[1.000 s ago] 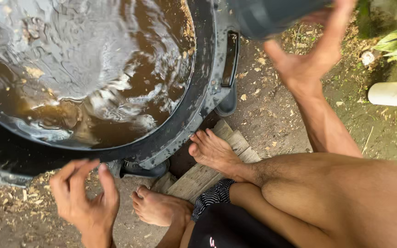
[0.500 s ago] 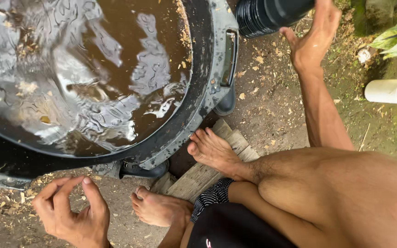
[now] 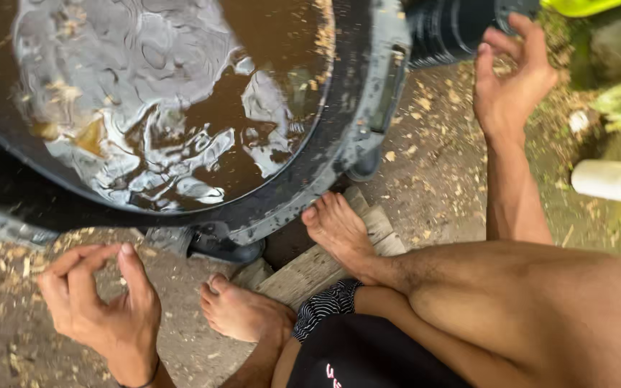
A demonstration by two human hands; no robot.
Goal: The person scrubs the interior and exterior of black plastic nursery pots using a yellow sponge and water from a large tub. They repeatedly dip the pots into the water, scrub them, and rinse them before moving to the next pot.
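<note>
The left hand hangs low over the bare ground, fingers curled halfway toward the thumb, holding nothing. Above and to its right stands the large black tub, filled nearly to the rim with rippling brown water carrying floating scraps; no hand is in the water. Right of the left hand, two bare feet rest near a wooden board at the tub's base. The right hand is raised with fingers spread, open, its fingertips close to a black cylindrical container; contact cannot be confirmed. To the right of that hand lies a white pipe end. The tub's side handle sits between the hands.
</note>
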